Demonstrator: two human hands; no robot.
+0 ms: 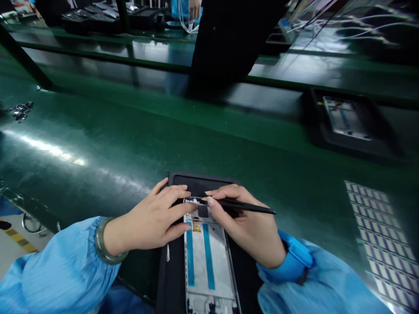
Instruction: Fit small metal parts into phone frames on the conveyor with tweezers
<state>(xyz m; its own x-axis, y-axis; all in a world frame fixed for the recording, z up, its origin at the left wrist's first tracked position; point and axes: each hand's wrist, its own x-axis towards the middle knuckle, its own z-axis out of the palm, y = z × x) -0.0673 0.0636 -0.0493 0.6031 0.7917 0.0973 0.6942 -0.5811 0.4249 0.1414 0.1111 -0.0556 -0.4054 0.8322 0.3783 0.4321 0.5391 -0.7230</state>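
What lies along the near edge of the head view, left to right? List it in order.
Left sleeve → jade-green bangle → left hand → phone frame on its black tray → right hand holding a black stylus → right cuff → sheet of small labels.

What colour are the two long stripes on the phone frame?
Blue stripes on the white phone frame, seen in the head view.

The phone frame (207, 257) runs off the picture's bottom edge, its top corners hidden under both hands. The right hand (248, 226) covers the black stylus's (242, 206) tip. Near the bench's far right edge, a second tray (347, 126) is blurred.
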